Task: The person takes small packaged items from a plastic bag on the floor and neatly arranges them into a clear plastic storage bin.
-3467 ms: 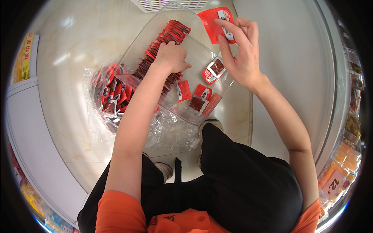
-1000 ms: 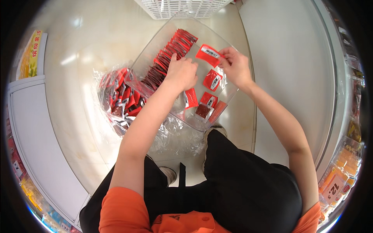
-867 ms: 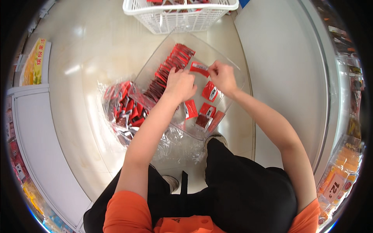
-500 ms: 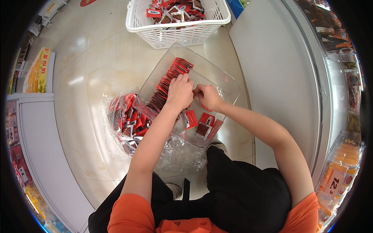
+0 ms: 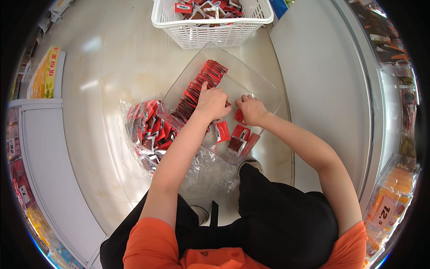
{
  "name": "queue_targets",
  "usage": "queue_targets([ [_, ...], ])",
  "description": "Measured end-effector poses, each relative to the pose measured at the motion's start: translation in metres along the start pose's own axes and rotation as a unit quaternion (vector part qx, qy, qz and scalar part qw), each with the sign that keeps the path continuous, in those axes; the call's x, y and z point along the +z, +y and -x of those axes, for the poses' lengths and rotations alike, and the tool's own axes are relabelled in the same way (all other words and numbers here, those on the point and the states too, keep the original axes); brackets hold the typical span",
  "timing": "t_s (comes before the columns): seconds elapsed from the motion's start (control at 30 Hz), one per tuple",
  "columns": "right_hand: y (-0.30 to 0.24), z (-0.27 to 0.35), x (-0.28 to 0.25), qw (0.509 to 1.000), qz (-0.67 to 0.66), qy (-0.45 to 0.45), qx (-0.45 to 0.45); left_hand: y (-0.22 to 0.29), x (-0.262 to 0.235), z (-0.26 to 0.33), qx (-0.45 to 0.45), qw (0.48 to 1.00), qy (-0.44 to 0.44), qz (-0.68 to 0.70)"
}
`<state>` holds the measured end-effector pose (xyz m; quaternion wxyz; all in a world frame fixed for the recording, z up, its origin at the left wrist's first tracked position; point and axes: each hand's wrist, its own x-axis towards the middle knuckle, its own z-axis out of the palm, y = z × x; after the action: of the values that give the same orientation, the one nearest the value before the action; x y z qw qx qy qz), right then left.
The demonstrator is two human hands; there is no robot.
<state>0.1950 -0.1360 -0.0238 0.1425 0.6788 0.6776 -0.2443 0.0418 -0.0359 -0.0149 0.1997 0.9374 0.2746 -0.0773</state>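
A clear plastic bin [image 5: 264, 87] sits tilted on the floor before me. In it a long row of red snack packets [image 5: 210, 74] stands packed on edge along the left side. My left hand [image 5: 213, 103] is at the near part of this row, index finger stretched over it; the other fingers curl round a red packet, its edge showing at the fingertips. My right hand [image 5: 251, 110] hovers with bent, slightly parted fingers over a loose packet [image 5: 239, 117], partly hidden beneath it. More loose packets [image 5: 222, 131] lie flat at the bin's near end.
Left of the bin, an open clear bag [image 5: 150, 127] spills red packets beside it. A white basket [image 5: 201, 35] of similar packets stands beyond. A grey cabinet side [image 5: 322, 85] rises at right; a white shelf unit [image 5: 51, 157] stands at left.
My hands have drawn apart. The right moved away from the left, its pinch loosened, toward the loose packet. My left hand turned, with its index finger now stretched over the row.
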Motion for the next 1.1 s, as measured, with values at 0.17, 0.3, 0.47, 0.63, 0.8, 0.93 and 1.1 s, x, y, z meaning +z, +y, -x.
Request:
queue_targets([
  [0.17,-0.001,0.001,-0.011,0.979,0.169,-0.010,-0.110,-0.001,0.000,-0.001,-0.012,1.000,-0.013,0.004],
  [0.3,0.007,-0.002,0.025,0.964,0.127,-0.001,-0.232,0.002,0.002,-0.004,0.000,1.000,0.003,-0.003],
  [0.47,0.005,0.003,0.007,0.974,0.108,-0.070,-0.189,0.001,0.006,-0.003,-0.005,1.000,0.029,0.006],
  [0.63,0.029,0.001,-0.020,0.975,-0.193,0.105,-0.025,-0.001,0.004,-0.005,-0.002,1.000,0.024,0.004],
  [0.8,0.014,0.012,-0.047,0.846,-0.512,0.116,0.091,0.001,0.000,-0.005,-0.013,1.000,-0.006,0.013],
  [0.93,0.011,0.008,-0.038,0.753,-0.610,0.216,0.115,0.002,-0.001,-0.005,-0.014,1.000,-0.006,0.017],
  [1.1,0.000,0.012,-0.040,0.757,-0.608,0.225,0.082,-0.001,0.002,-0.006,-0.017,1.000,0.004,0.017],
])
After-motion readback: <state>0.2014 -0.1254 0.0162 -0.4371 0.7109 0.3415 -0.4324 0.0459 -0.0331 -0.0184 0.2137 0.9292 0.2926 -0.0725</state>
